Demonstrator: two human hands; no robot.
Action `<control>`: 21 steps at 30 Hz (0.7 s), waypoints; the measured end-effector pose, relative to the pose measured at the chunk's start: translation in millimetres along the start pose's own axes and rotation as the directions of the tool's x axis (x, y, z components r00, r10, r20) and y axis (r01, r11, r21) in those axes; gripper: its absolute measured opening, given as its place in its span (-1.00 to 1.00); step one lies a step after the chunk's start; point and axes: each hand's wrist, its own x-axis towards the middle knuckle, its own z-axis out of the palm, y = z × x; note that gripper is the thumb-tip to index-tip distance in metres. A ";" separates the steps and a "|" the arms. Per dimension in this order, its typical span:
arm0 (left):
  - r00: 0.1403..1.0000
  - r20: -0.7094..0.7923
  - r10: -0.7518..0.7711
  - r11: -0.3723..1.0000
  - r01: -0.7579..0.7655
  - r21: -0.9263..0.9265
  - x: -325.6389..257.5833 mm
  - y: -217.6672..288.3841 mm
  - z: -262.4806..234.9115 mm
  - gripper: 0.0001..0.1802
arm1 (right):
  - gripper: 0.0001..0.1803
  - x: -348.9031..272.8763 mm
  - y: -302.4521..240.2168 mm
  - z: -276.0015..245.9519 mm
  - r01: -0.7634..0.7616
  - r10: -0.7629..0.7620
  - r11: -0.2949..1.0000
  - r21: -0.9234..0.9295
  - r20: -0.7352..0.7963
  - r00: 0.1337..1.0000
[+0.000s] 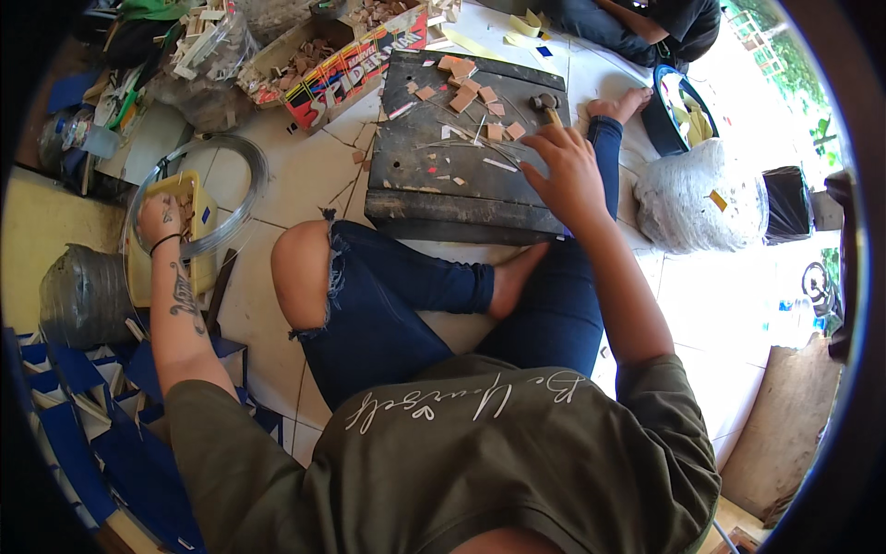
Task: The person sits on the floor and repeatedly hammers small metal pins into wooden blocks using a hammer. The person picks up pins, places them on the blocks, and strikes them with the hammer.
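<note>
My left hand [159, 220] is down at the left in a yellow plastic basket [209, 197] holding small brown pieces, inside the ring of a wire coil [262, 175]. Its fingers look curled, and whatever they hold is hidden. Over the right edge of a scuffed black block-like work surface [415, 175], my right hand [565, 171] has its thumb and fingers apart, lying over the handle of a hammer [546, 103]. The hammer's dark head points away from me. Several small brown square pieces [464, 95] lie scattered on the black surface, among thin sticks and white scraps.
A printed cardboard box [341, 78] of brown pieces stands at the far left. Blue and white box-like items [120, 443] pile up at lower left. To the right are a plastic-wrapped bundle [701, 198] and a round dark tub [672, 129]. Another person [637, 28] sits far right.
</note>
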 end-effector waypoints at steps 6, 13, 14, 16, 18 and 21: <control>0.978 -0.023 0.209 0.967 -0.210 -0.144 0.0 58.2 -28.6 -0.49 | -0.84 41.8 -19.3 21.9 0.034 0.010 0.969 -0.245 0.175 0.984; 0.599 -0.495 0.629 0.255 -0.761 -0.596 -81.6 285.0 -63.5 -0.66 | -0.87 45.2 -12.8 30.7 -0.012 0.104 0.946 -0.325 0.268 0.958; 0.617 -0.465 0.635 0.206 -0.716 -0.667 -95.5 312.8 -71.3 -0.69 | -0.86 43.8 -10.0 30.3 -0.011 0.089 0.953 -0.304 0.242 0.966; 0.589 -0.429 0.685 0.264 -0.749 -0.608 -114.9 350.4 -83.4 -0.71 | -0.87 44.2 -6.5 31.2 0.086 -0.010 0.957 -0.276 0.266 0.964; 0.628 -0.318 0.711 0.376 -0.720 -0.583 -128.1 375.1 -89.3 -0.74 | -0.88 43.8 -3.5 30.1 0.140 -0.073 0.958 -0.248 0.262 0.962; 0.644 -0.288 0.708 0.401 -0.704 -0.586 -134.9 388.0 -88.6 -0.74 | -0.89 39.5 -1.3 27.3 0.104 -0.076 0.986 -0.127 0.208 0.975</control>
